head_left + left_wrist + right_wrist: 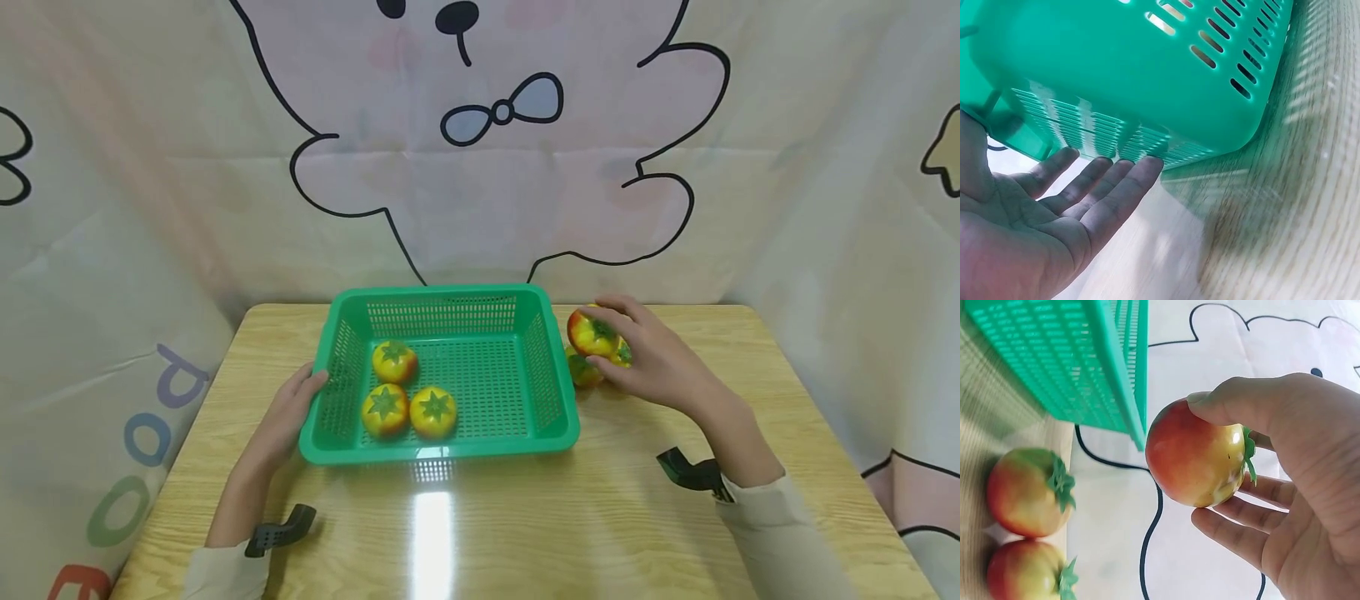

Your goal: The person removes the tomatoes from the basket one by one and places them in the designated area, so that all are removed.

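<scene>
A green plastic basket (480, 444) stands on the table with three red-and-yellow tomatoes in its left half: an upper tomato (394, 362), a lower-left tomato (386, 411) and one beside it (433, 412). At the basket's left side, my left hand (281, 417) holds the rim, its thumb over the edge and its fingers (1125, 197) against the outer slotted wall. To the right of the basket, my right hand (660, 358) grips a tomato (1194, 456) between thumb and fingers, raised off the table. Two more tomatoes, an upper one (1029, 490) and a lower one (1025, 572), lie below it.
The wooden table (600, 525) reaches back to a printed curtain (480, 208) with a cartoon figure. Curtain cloth also hangs along the left and right sides. A black strap (693, 472) sits at the right wrist, another strap (281, 531) at the left.
</scene>
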The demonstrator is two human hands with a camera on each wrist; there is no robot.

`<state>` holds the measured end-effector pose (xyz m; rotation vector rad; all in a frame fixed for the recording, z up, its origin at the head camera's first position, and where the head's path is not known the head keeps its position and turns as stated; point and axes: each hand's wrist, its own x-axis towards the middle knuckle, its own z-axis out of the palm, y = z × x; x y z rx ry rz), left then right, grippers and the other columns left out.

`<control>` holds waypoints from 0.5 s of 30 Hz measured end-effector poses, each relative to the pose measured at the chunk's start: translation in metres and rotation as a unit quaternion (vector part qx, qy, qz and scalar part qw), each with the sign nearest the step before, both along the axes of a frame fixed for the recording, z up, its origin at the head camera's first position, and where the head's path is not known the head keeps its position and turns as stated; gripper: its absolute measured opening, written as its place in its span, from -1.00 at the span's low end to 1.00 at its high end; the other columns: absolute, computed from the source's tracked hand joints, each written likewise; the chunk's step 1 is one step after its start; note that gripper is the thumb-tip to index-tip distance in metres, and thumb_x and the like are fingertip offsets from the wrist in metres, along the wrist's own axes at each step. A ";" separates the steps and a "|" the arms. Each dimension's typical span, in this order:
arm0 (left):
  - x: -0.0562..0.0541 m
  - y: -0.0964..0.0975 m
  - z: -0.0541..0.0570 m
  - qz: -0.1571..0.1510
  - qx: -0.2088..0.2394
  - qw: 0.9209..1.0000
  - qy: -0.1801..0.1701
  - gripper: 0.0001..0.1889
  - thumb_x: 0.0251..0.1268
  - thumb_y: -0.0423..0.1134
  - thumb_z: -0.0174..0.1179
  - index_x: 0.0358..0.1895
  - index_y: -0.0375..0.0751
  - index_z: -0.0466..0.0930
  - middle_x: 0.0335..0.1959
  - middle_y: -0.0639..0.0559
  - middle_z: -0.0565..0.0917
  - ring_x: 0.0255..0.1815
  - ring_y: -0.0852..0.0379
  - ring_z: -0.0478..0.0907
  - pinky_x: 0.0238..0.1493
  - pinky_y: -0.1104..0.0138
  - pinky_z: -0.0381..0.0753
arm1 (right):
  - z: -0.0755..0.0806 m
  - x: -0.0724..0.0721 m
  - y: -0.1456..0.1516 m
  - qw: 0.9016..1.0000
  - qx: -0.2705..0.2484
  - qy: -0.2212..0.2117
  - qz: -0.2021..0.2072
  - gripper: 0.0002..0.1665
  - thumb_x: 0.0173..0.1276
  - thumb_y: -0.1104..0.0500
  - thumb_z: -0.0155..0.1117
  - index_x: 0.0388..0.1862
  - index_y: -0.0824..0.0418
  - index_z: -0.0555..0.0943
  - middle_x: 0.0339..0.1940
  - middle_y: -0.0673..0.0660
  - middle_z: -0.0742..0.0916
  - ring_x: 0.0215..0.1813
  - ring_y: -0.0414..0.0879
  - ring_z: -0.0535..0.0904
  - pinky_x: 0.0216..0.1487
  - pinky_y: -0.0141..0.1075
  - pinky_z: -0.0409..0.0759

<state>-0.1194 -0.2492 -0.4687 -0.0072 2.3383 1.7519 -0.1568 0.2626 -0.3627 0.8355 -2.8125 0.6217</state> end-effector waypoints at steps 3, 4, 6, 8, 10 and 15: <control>0.000 0.000 -0.001 -0.001 0.003 1.000 -0.002 -0.25 0.76 0.22 -0.30 0.72 -0.21 -0.02 0.51 -0.42 0.39 0.10 0.19 0.70 0.02 0.30 0.77 | -0.002 0.001 0.008 1.000 0.000 -0.005 -0.014 -0.24 0.39 0.18 0.52 0.53 0.11 0.48 0.48 0.31 0.50 0.41 0.28 0.52 0.31 0.26 0.62; 0.000 0.000 -0.001 -0.002 0.005 1.000 -0.002 -0.25 0.76 0.22 -0.30 0.72 -0.20 -0.03 0.51 -0.42 0.39 0.11 0.19 0.70 0.03 0.30 0.77 | -0.003 0.002 0.011 1.000 0.000 -0.006 -0.019 -0.24 0.38 0.18 0.53 0.53 0.11 0.49 0.49 0.30 0.50 0.42 0.28 0.51 0.32 0.25 0.61; -0.001 -0.001 -0.002 -0.003 0.007 1.000 -0.002 -0.25 0.76 0.22 -0.30 0.72 -0.21 -0.03 0.50 -0.43 0.39 0.10 0.18 0.71 0.02 0.29 0.77 | -0.005 0.003 0.016 1.000 -0.003 -0.005 -0.024 -0.24 0.38 0.19 0.53 0.52 0.13 0.49 0.48 0.30 0.50 0.43 0.28 0.50 0.34 0.27 0.59; -0.001 -0.001 -0.002 -0.004 0.007 1.000 -0.001 -0.25 0.76 0.22 -0.30 0.72 -0.21 -0.03 0.50 -0.43 0.39 0.09 0.20 0.71 0.02 0.30 0.77 | -0.007 0.004 0.021 1.000 -0.007 -0.003 -0.029 -0.25 0.37 0.19 0.53 0.51 0.15 0.49 0.48 0.31 0.50 0.44 0.28 0.50 0.35 0.27 0.57; -0.002 -0.001 -0.002 -0.004 0.008 1.000 -0.002 -0.25 0.77 0.22 -0.30 0.72 -0.21 -0.03 0.49 -0.43 0.40 0.07 0.20 0.71 0.01 0.30 0.77 | -0.010 0.005 0.026 0.999 -0.012 -0.004 -0.034 -0.25 0.37 0.19 0.53 0.50 0.18 0.50 0.48 0.32 0.50 0.45 0.28 0.48 0.37 0.29 0.55; -0.001 -0.002 -0.002 -0.001 0.008 1.000 -0.010 -0.25 0.77 0.22 -0.32 0.73 -0.20 -0.05 0.50 -0.43 0.39 0.07 0.20 0.71 0.02 0.29 0.77 | -0.015 0.007 0.035 0.999 -0.018 0.007 -0.037 -0.24 0.33 0.22 0.56 0.48 0.22 0.51 0.44 0.34 0.52 0.42 0.32 0.49 0.33 0.33 0.57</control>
